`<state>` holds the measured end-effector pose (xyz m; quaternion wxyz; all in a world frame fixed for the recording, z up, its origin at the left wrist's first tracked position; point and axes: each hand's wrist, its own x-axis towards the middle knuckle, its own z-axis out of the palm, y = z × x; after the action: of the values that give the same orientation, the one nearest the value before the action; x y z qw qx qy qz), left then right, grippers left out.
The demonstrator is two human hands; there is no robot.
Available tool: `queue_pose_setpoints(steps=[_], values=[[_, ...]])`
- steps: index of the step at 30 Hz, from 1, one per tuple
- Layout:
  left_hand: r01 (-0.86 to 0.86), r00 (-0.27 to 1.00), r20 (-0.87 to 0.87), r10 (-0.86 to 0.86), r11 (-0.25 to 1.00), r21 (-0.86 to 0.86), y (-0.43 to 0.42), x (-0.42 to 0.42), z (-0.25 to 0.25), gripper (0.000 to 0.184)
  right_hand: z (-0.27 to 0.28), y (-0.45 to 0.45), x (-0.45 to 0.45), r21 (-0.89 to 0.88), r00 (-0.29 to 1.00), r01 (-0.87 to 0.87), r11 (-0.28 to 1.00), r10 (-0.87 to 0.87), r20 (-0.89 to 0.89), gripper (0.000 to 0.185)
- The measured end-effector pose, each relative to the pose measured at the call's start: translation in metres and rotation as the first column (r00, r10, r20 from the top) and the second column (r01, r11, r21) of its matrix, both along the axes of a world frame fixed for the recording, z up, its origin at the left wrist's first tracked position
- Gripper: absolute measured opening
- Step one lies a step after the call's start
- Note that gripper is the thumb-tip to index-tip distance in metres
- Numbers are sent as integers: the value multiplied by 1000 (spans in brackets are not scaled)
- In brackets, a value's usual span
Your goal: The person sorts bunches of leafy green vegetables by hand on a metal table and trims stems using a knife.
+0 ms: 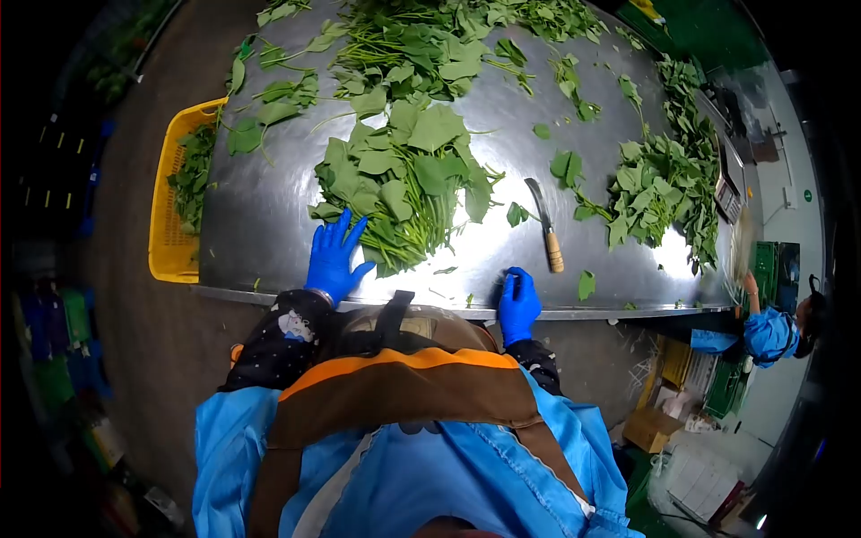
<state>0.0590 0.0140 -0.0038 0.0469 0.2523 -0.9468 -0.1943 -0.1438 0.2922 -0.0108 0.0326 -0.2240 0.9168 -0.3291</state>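
My left hand [335, 257], in a blue glove, has its fingers spread at the lower left edge of a pile of leafy green stems [404, 193]. Its fingertips reach the lowest leaves. My right hand [518, 300], gloved in blue too, rests at the table's front edge with its fingers curled in; what they hold, if anything, is hidden. A sickle-shaped knife [550, 229] with a wooden handle lies on the metal table [260, 215], up and to the right of that hand.
More leafy greens [421, 45] are heaped at the back, and another heap [664, 193] lies to the right. A yellow crate [170, 260] with greens stands at the left. A scale-like device [728, 193] sits at the right edge. Another person [769, 334] stands at the far right.
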Motion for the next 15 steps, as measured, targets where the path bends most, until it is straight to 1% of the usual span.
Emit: queue_pose_setpoints(steps=[2,3,4,8,9,10,11,12,13,14,15], values=[[2,1000,6,-2,1000,-21,-4,-1,-8,70,0,-9,3,-82,994,-44,996,52,94,15],[-3,1000,19,3,1000,-30,-4,-2,-8,70,1,-15,8,-40,993,-88,995,91,79,15],[-3,999,36,4,999,-38,-3,-3,-7,71,4,-17,10,116,984,-174,978,178,-30,15],[24,989,145,-14,998,-66,-2,-8,-8,74,15,-24,6,151,985,-170,974,164,53,14],[29,986,166,-17,997,-72,-1,-9,-11,75,14,-24,5,124,986,-162,979,156,63,14],[24,982,189,-10,997,-74,0,-12,-10,76,12,-22,3,163,985,-171,972,163,61,14],[40,975,219,-23,996,-76,1,-12,-10,77,10,-19,4,151,988,-150,977,140,72,14],[58,982,182,-40,994,-92,3,-11,-12,77,10,-17,4,155,989,-129,980,115,92,14],[73,989,134,-58,991,-115,2,-11,-14,78,9,-13,6,108,993,-99,989,91,73,12],[91,990,122,-75,986,-136,2,-10,-18,78,11,-12,5,74,991,-75,994,66,119,12],[112,990,106,-96,980,-162,2,-7,-23,79,11,-10,6,60,997,-59,996,55,63,14]])
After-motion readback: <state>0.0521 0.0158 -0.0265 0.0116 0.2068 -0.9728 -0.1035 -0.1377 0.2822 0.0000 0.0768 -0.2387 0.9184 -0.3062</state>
